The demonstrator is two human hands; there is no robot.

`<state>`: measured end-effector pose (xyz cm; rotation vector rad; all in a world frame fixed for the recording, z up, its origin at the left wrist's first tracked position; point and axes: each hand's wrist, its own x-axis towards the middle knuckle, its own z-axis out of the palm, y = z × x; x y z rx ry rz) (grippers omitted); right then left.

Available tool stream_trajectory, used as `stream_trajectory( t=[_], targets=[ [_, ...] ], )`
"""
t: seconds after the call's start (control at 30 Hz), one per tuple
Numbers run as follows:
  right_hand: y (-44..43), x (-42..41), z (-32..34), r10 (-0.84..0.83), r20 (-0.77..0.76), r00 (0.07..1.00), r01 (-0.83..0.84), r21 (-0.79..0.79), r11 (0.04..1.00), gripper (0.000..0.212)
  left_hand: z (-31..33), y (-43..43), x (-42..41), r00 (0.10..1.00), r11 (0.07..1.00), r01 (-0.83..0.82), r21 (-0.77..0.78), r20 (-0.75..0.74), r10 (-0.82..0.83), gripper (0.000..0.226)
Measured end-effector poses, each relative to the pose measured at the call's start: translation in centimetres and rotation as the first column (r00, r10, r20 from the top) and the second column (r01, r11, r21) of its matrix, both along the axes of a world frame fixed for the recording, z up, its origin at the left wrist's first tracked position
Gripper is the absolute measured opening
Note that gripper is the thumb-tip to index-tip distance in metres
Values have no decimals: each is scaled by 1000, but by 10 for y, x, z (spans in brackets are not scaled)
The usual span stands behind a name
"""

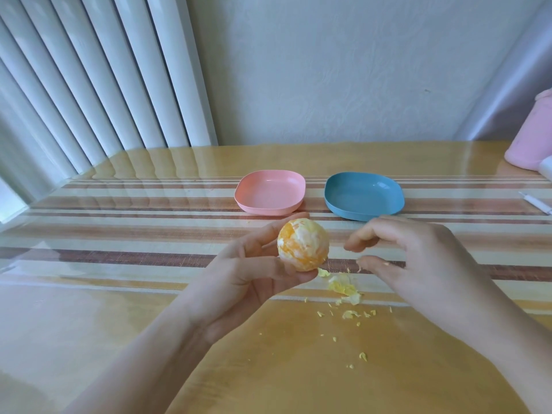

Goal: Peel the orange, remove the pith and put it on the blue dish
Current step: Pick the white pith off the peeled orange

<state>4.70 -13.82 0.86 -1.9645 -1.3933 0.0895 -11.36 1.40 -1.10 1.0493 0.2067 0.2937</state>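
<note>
Blue dish (364, 195): teal-blue, plain.
Pink dish (270, 192), just left of blue dish: salmon pink, plain.
Orange (303, 245), nearer than blue dish: orange flesh mottled white.
Pith scraps (343, 286): pale yellow.
Counter (119, 324): honey-yellow; cream, tan and brown stripes under blue dish.
Container (528, 144), far right of blue dish: pink.

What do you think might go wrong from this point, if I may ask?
1. The left hand holds the orange by its fingertips above the table; the bare, likely juicy fruit might slip and roll.
2. White pith patches show on the orange, so plating it now would probably leave that step unfinished.
3. The pink dish sits empty right beside the blue dish; the fruit could land in the wrong one.
</note>
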Motion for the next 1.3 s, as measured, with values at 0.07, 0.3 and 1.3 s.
stream_trajectory(
  t=[0.07,0.3,1.3],
  targets=[
    [0,1,0,-3,20,1000,3,0,1000,34,0,0,0,1000,1000,9,-5,1,-9,65],
    [-3,-5,6,-31,-135,990,39,51,998,22,2,-1,0,999,997,-41,60,-21,43,76],
    [0,-5,-2,146,301,942,-250,344,905,26,-1,-3,1,997,975,-79,206,21,76,69]
  ],
)
